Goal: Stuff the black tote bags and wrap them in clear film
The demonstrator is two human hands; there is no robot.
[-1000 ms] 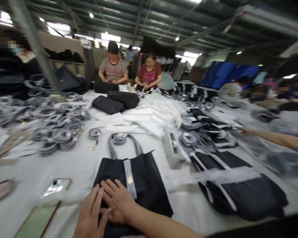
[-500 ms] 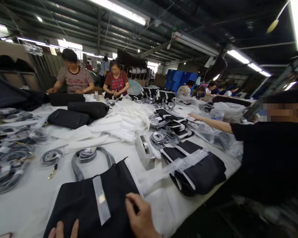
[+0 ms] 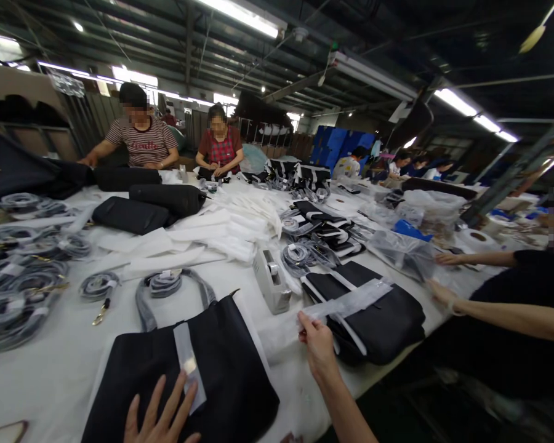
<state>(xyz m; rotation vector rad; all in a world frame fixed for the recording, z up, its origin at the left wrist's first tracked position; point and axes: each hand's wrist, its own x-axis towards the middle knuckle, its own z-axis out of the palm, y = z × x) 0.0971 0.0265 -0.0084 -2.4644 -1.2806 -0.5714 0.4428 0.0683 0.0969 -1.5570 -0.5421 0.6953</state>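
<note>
My left hand (image 3: 160, 411) lies with spread fingers on a black handbag (image 3: 231, 369), its fingertips over the lower part of a translucent wrapped strip (image 3: 183, 341) down the bag's front. The bag's wrapped handle (image 3: 143, 304) arches behind it. To the right, my right hand (image 3: 317, 346) pinches the near end of a translucent plastic strip (image 3: 360, 298). That strip stretches across a second black bag (image 3: 392, 323) with white padding at its edges. A grey tape dispenser (image 3: 271, 283) stands between the two bags.
Coiled wrapped straps (image 3: 23, 277) crowd the left side. White foam sheets (image 3: 216, 231) and rolled black bags (image 3: 132, 215) lie farther back. A co-worker's hands (image 3: 443, 289) handle clear plastic bags (image 3: 406, 252) at the right; two people work across the table.
My right hand has moved right, from the near bag to the plastic strip on the second bag. My left hand has slid up the bag. The co-worker at right has drawn back.
</note>
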